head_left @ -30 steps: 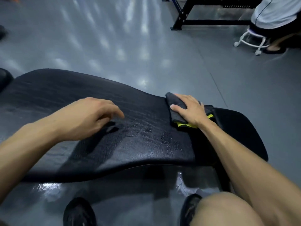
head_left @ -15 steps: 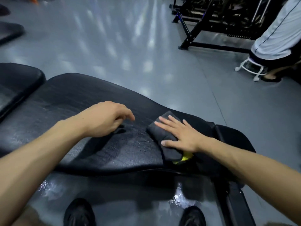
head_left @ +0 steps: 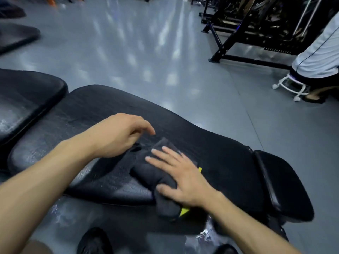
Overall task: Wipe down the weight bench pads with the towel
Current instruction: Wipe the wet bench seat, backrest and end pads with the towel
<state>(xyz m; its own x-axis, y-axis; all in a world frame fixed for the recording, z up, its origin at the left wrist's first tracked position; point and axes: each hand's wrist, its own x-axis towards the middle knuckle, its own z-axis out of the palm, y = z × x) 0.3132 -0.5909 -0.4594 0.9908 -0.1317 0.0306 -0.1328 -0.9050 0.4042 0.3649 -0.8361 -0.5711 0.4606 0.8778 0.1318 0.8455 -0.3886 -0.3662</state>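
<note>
Head view: right hand flat, fingers straight, pressing dark grey folded towel onto long black textured bench pad; unwiped length toward upper left. Left hand loosely curled, empty.

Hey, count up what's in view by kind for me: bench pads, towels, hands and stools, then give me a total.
Bench pads: 3, the long pad, the small pad at its right end, and the left pad.
Towels: 1, the dark towel under the right hand.
Hands: 2, with the left hand above the long pad.
Stools: 1, the white stool.
Total: 7.
</note>
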